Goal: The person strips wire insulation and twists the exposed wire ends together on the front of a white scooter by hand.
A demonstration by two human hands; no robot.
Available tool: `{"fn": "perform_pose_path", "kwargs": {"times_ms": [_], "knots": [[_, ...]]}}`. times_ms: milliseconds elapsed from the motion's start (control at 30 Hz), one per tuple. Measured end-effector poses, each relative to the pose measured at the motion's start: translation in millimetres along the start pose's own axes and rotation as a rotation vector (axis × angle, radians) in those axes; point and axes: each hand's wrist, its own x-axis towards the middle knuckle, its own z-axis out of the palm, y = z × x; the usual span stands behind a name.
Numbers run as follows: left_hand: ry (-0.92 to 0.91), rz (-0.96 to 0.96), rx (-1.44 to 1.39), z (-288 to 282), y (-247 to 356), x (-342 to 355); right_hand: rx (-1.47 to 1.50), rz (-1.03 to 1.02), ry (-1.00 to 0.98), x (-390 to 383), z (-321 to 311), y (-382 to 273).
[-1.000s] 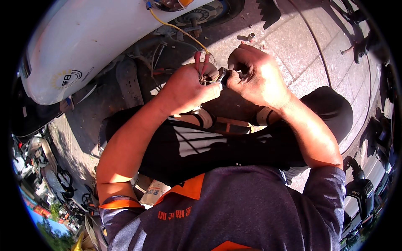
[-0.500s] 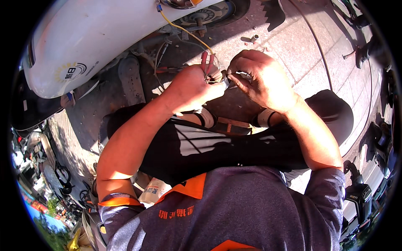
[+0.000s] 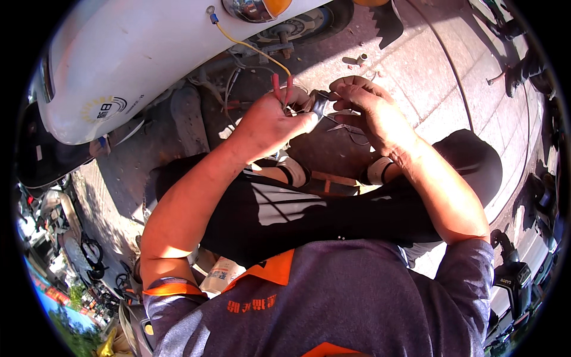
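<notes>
My left hand [image 3: 279,125] is closed around thin wires and a small dark, shiny piece [image 3: 319,106]; two red sleeved connectors [image 3: 283,88] stick up from it. A yellow lead [image 3: 253,45] with a blue-collared ring terminal runs from these to the white scooter body [image 3: 125,71]. My right hand [image 3: 372,113] is just to the right, thumb and forefinger at the dark piece's upper end, other fingers bent and spread. Thin wire loops hang between the hands; their exact ends are too small to make out.
A wheel [image 3: 297,27] with its axle is under the body. A small metal socket [image 3: 361,58] lies on the paving [image 3: 440,89], crossed by a long dark hose [image 3: 452,59]. My black-clad knees frame the hands. Parked two-wheelers [image 3: 77,250] crowd the left edge; dark machinery [image 3: 511,273] stands right.
My right hand has turned and its lower fingers have spread, uncovering more of the dark piece and wire loops. My left hand has shifted slightly, still closed on the wires.
</notes>
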Motion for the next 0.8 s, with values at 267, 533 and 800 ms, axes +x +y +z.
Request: {"fn": "perform_pose_path", "kwargs": {"times_ms": [267, 533, 800], "knots": [[-0.014, -0.026, 0.030, 5.3, 10.0, 1.1, 0.063, -0.089, -0.041, -10.3, 15.9, 40.2], [0.014, -0.090, -0.350, 2.4, -0.9, 2.8, 0.052, -0.140, 0.053, -1.3, 9.3, 33.4], [0.003, -0.076, -0.310, -7.5, -13.8, 8.8, 0.145, 0.095, 0.073, -11.0, 11.1, 20.2]]}}
